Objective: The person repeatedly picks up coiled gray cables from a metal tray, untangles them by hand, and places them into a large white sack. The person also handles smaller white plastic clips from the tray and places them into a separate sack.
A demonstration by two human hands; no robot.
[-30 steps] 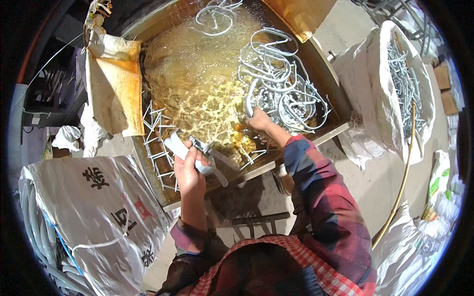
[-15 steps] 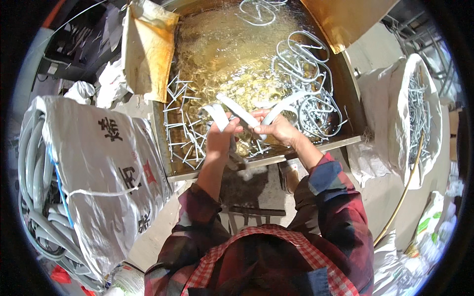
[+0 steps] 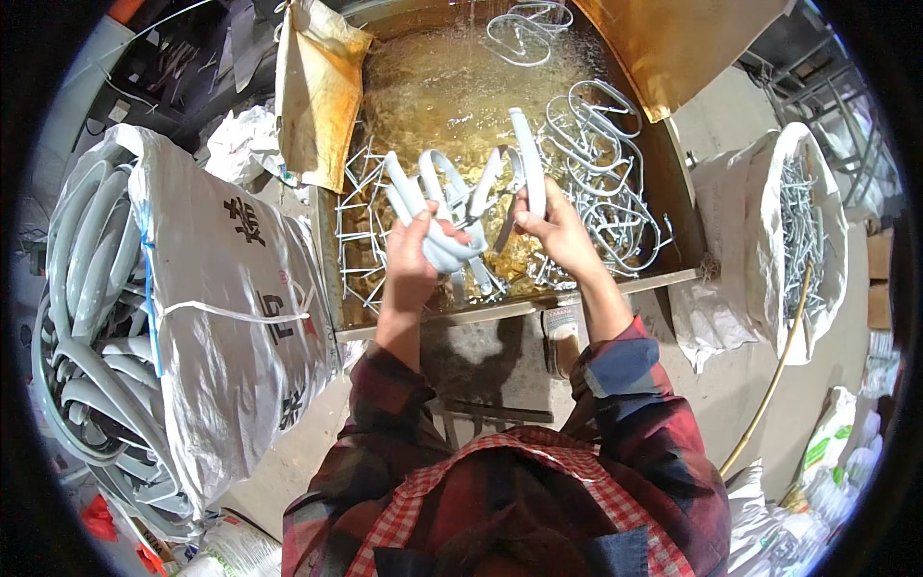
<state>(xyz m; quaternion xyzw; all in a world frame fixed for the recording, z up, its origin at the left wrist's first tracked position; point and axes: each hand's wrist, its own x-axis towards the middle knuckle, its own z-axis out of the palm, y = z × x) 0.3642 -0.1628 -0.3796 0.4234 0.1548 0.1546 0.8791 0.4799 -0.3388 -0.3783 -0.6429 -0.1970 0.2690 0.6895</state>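
Over the front of a water-filled tank point(image 3: 442, 323), both my hands hold light grey curved plastic strips. My left hand point(image 3: 411, 264) is closed round a bent bundle of grey strip point(image 3: 444, 245), whose end and loops rise above the fingers. My right hand point(image 3: 561, 231) pinches another length of grey strip point(image 3: 529, 159) standing nearly upright; whether it joins the bundle I cannot tell. Thin grey rods point(image 3: 361, 231) lie crisscrossed in the tank at the left. Grey looped pieces point(image 3: 604, 163) are heaped along its right side, and more loops point(image 3: 524, 34) lie at the far end.
A white woven sack point(image 3: 236, 317) at the left spills thick grey curved strips point(image 3: 91, 240). To the right, an upright white sack point(image 3: 827, 308) holds many small grey pieces point(image 3: 798, 231), with a thin yellowish stick point(image 3: 769, 409) leaning at it. Stained flaps point(image 3: 317, 106) flank the tank.
My right hand has moved apart from the left and raised its strip upright. More loops now show above my left hand. The view has shifted slightly.
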